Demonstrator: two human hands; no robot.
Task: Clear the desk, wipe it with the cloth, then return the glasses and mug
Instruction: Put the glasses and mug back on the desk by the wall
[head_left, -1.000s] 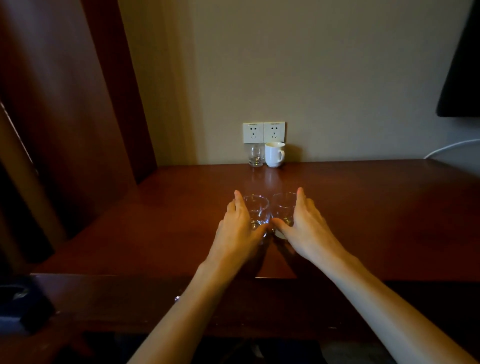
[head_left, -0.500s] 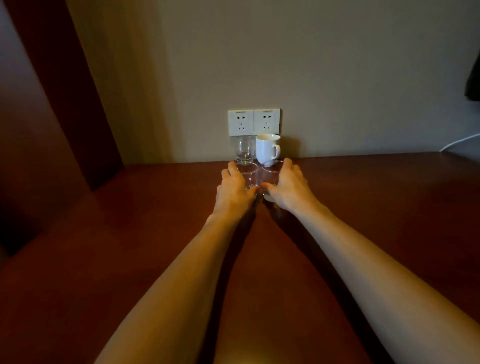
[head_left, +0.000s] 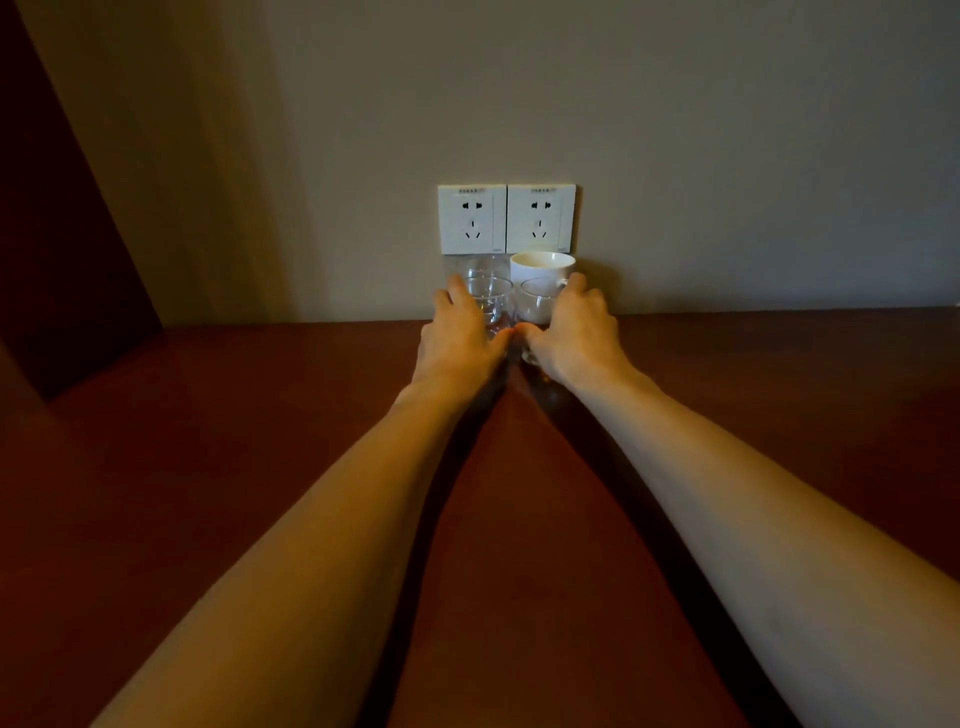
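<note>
Head view: our left hand (head_left: 457, 340) grasps one clear round glass (head_left: 488, 301) and our right hand (head_left: 574, 335) grasps another (head_left: 535, 304), both at twelve o'clock by the white ceramic mug (head_left: 543, 266). We judge only release remains.

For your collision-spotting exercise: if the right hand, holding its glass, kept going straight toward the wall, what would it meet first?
Probably the white mug: it stands just behind the glass the right hand grips. Depth between them is unclear.
</note>
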